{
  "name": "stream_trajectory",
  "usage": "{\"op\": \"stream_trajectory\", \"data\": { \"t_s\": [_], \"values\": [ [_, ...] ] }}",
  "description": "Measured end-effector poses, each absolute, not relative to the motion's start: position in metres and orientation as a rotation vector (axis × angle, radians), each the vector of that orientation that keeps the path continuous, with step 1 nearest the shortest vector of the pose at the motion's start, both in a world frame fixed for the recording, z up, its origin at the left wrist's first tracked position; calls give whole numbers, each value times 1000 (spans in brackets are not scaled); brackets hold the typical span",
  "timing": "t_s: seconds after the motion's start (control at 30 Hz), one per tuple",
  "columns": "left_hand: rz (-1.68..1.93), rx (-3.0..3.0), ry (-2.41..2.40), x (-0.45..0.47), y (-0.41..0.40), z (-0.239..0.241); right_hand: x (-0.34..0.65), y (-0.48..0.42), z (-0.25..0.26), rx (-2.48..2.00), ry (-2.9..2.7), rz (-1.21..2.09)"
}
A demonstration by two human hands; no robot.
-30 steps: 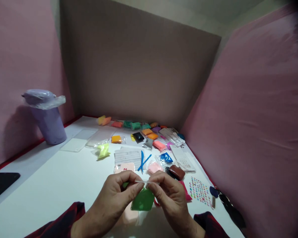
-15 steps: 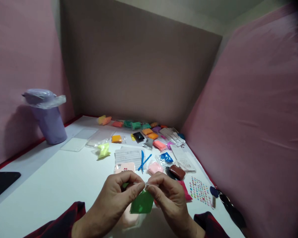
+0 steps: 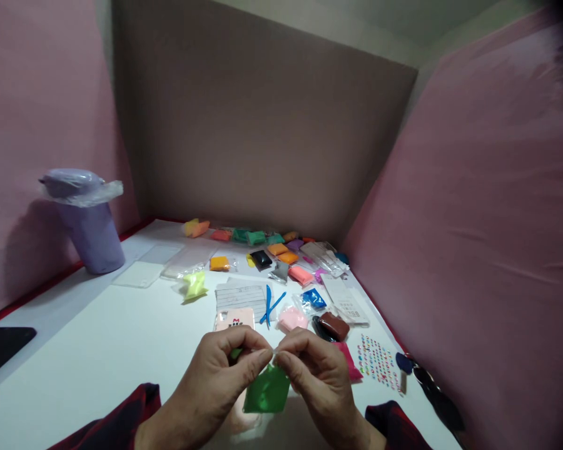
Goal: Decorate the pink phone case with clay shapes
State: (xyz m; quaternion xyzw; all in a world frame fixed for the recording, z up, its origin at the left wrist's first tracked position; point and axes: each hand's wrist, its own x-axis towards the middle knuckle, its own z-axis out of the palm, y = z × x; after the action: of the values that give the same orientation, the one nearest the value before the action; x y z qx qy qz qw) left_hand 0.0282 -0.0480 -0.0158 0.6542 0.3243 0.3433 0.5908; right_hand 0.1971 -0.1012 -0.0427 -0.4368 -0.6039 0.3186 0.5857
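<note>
White tabletop (image 3: 75,356); at its six o'clock, the left hand (image 3: 216,382) and right hand (image 3: 323,387) — fingertips nearly meeting over a pink phone case (image 3: 231,319) — pinch the top of a green packet (image 3: 266,395) hanging between them. Blue tools (image 3: 268,301) lie toward twelve.

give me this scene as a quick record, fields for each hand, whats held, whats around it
left hand: pinches the top of the green packet
right hand: pinches the same packet's top, close beside the left
partly hidden by hands: pink case
ahead: two crossed blue tools, lined paper, light pink packet
right side: brown packet, sheet of colorful dots
far left: purple container, clear plastic around its top
</note>
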Motion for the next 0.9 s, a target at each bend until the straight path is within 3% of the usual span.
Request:
{"op": "stream_trajectory", "data": {
  "t_s": [0.9],
  "values": [
    [801,1516,759,28,-49,-14,196,-100,-43,-1009,-1365,730]
  ]
}}
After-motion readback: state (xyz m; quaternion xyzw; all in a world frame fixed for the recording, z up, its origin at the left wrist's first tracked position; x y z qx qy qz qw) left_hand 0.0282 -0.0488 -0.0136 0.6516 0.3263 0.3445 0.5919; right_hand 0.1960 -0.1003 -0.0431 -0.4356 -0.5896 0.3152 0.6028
